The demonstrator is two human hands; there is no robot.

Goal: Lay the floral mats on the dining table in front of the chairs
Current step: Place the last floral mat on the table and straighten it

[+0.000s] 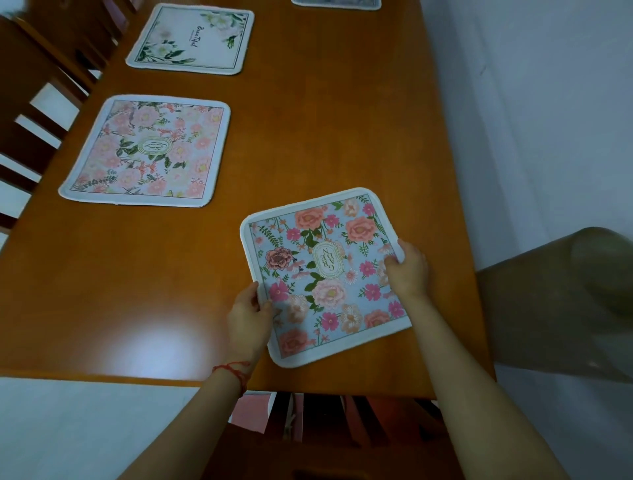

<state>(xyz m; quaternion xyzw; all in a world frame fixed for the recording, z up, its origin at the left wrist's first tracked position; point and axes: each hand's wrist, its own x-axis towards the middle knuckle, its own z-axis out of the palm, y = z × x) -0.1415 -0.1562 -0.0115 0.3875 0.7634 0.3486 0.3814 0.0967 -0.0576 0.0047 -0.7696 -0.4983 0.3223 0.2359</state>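
A blue floral mat [322,274] with pink and peach flowers lies skewed on the brown dining table [308,137], near its front edge. My left hand [248,315] grips the mat's left edge and my right hand [407,267] grips its right edge. A pale pink floral mat [147,152] lies flat at the table's left side. Beyond it lies a white mat with green leaves [191,39]. A sliver of another mat [337,3] shows at the top edge.
Wooden chairs [37,102] stand along the table's left side. Another chair back [325,421] sits below the front edge. A blurred olive-brown object [565,301] stands at the right, against a light wall and floor.
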